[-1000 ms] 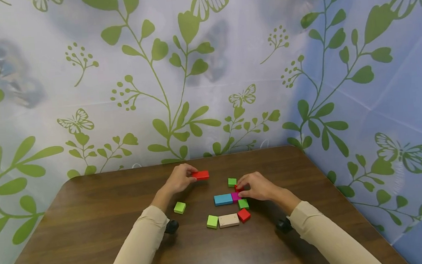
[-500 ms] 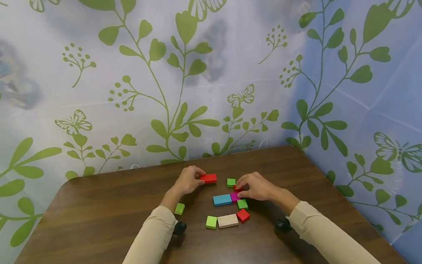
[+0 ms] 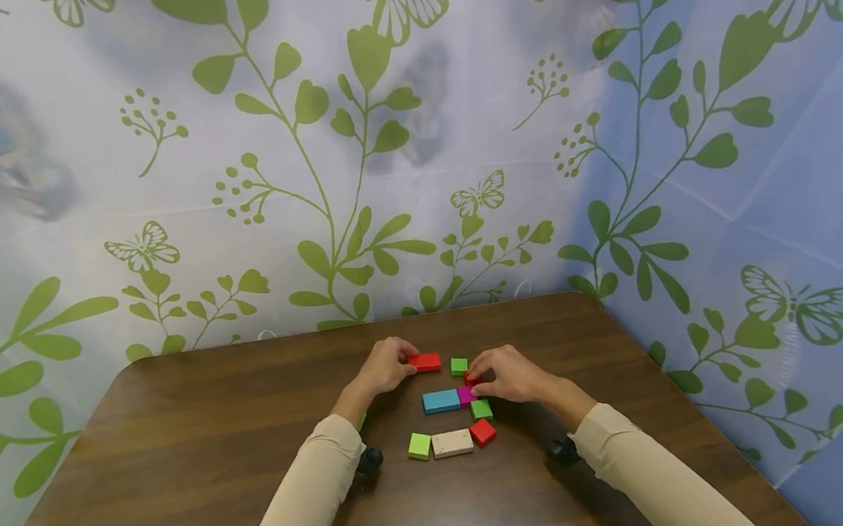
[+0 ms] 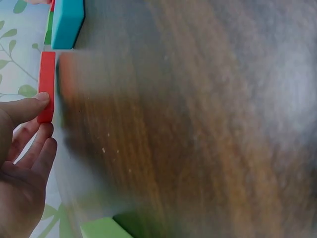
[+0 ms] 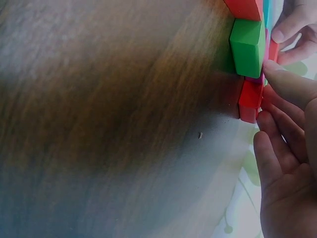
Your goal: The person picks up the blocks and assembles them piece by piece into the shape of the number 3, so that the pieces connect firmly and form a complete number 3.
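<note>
My left hand [image 3: 384, 368] pinches the left end of a long red block [image 3: 428, 363], thumb on one side in the left wrist view. My right hand [image 3: 514, 374] holds a small red block [image 5: 251, 101] between thumb and fingers; the thumb tip lies by a magenta block [image 3: 467, 396]. Left of the magenta one, a blue block [image 3: 441, 402] touches it. One green block [image 3: 459, 366] lies behind, between the hands, and another green block [image 3: 482, 410] sits in front of the magenta block. The right fingers partly hide the small red block.
Nearer on the brown table [image 3: 185, 484], a light green block [image 3: 419, 446], a plain wooden block [image 3: 452, 443] and a red block [image 3: 483, 432] form a row. Another light green block [image 4: 105, 228] is mostly behind the left forearm. A patterned curtain [image 3: 272, 184] hangs behind the table.
My left hand has slid the long red block rightward and slightly nearer, towards the back green block. The left forearm now covers most of one light green block. My right hand stays in place.
</note>
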The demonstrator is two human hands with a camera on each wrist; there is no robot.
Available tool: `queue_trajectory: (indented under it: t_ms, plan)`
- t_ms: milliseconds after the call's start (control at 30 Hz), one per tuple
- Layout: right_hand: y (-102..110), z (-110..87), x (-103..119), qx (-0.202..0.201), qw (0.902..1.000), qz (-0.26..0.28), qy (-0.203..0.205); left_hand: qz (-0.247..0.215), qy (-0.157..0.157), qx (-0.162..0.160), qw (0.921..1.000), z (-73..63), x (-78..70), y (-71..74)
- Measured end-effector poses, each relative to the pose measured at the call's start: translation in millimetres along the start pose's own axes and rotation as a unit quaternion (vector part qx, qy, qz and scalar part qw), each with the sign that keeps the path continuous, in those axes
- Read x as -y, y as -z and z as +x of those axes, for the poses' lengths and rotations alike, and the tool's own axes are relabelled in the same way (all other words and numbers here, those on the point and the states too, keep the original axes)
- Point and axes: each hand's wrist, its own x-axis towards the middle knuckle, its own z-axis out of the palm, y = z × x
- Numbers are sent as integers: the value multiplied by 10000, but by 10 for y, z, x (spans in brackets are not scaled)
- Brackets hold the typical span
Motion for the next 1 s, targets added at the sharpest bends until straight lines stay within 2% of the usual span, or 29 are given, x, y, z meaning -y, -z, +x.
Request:
queue_trajectory:
  t_ms: [233, 1000]
  plan:
    - [15, 0, -6, 31, 10000, -35, -43, -51, 19, 54, 10000, 6, -48, -30]
    - [-3, 12, 6, 57, 9999, 67, -129, -206, 48, 216, 9995, 16, -61, -96]
